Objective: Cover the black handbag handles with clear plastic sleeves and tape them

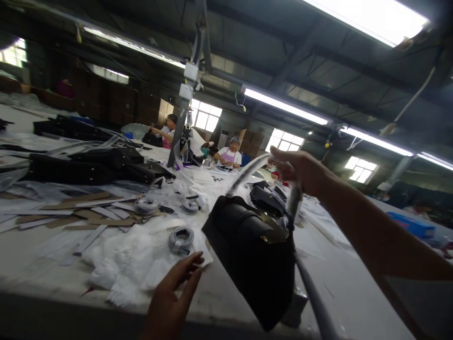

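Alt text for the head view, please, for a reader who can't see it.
A right hand holds a tilted black handbag by its pale, arched handle at a cluttered worktable. The left hand is apart from the bag, near a grey coil. Black bags lie farther left, with people in the background.

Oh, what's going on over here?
A person's right hand holds up a black handbag by its wrapped handle. The bag hangs tilted over the white table. The left hand is beside it, thumb and fingers parted, near a gray coil and crumpled white material. More black bags lie to the left, and other people are farther back.
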Action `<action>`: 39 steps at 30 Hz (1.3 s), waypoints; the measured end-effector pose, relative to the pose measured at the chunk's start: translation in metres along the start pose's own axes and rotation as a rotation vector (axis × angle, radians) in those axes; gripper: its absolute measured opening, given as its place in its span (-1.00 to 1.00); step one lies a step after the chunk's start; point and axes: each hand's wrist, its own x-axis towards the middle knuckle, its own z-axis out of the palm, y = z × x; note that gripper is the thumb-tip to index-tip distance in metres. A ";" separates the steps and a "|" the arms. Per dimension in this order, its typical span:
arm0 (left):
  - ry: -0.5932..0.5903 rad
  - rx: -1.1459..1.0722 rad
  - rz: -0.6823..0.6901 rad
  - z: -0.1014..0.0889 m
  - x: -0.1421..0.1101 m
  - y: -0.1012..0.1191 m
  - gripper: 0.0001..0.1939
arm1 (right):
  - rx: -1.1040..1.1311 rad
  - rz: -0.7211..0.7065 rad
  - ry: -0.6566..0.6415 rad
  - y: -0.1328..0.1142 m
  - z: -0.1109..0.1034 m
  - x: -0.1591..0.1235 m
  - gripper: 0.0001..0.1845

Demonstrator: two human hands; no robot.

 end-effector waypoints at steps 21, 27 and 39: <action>-0.338 -0.191 -0.294 0.048 -0.019 -0.049 -0.52 | -0.765 -0.367 0.358 0.113 -0.001 -0.041 -0.51; -0.396 -0.386 -0.464 0.049 -0.027 -0.057 -0.38 | -0.186 0.210 0.018 0.185 0.075 -0.163 -0.53; -0.481 0.093 -0.205 0.000 -0.003 -0.035 -0.61 | 0.278 0.376 -0.075 0.205 0.116 -0.171 -0.50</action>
